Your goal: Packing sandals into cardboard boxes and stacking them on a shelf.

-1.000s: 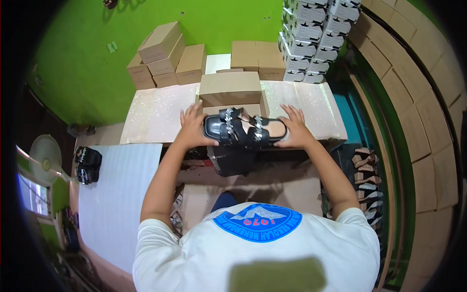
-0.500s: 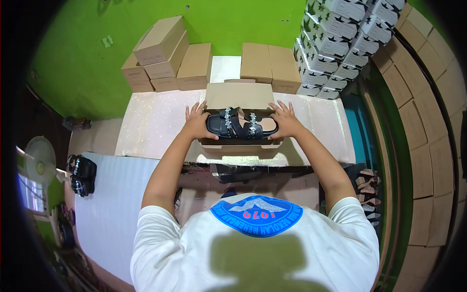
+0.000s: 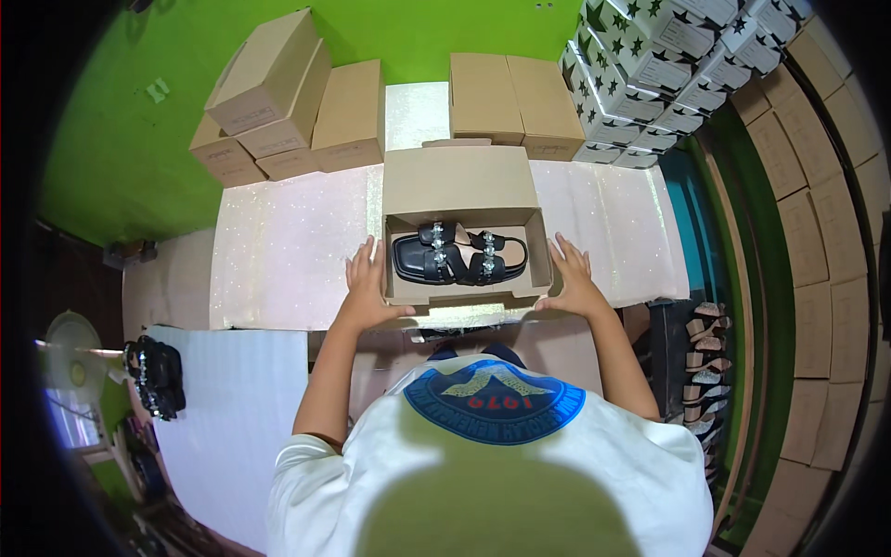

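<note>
A pair of black sandals (image 3: 461, 257) with sparkling decorated straps lies on its side-by-side soles inside an open brown shoebox (image 3: 469, 298). The box's lid (image 3: 461, 180) is hinged back at the far side. My left hand (image 3: 368, 288) rests against the box's left wall, fingers spread, thumb along the near rim. On the opposite side my right hand (image 3: 574, 280) has its fingers spread beside the right wall, thumb by the near right corner. Neither hand holds the sandals.
The box stands on a glittery pale table (image 3: 288, 246). Brown shoeboxes (image 3: 347, 116) are grouped behind it, with star-patterned boxes (image 3: 640, 79) stacked at back right. More black sandals (image 3: 155, 376) sit on a white surface (image 3: 223, 399) at left; several heeled shoes (image 3: 705, 362) stand at right.
The sandals have gone down from my hands into the box. Both hands have let go of them and come nearer to me, beside the box's walls.
</note>
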Demonstrator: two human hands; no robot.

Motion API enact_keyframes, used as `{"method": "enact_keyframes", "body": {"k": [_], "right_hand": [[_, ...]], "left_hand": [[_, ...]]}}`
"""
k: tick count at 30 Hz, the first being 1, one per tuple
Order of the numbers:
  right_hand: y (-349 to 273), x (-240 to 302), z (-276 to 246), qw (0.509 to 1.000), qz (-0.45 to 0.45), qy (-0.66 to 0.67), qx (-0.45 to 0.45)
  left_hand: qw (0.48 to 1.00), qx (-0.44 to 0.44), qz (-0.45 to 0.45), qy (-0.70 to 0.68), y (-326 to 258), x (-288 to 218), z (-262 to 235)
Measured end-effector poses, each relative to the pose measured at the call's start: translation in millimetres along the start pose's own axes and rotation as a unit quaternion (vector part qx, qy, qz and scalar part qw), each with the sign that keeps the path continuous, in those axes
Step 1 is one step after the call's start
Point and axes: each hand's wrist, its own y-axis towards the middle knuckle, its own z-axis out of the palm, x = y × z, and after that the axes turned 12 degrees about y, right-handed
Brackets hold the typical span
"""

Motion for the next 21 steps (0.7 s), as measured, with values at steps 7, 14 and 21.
{"method": "enact_keyframes", "body": {"k": [7,14,21], "right_hand": [[11,5,24,0.994,-0.039,0.070,-0.074],[15,21,22,0.994,0.059,0.074,-0.057],[18,35,14,0.987,0.143,0.074,-0.023]], "left_hand": [[0.999,-0.031,-0.036,-0.012,1,-14,10],[0.979,-0.035,-0.199,0.011,-2,-34,16],[0.968,0.002,-0.250,0.034,0,-49,0]]}}
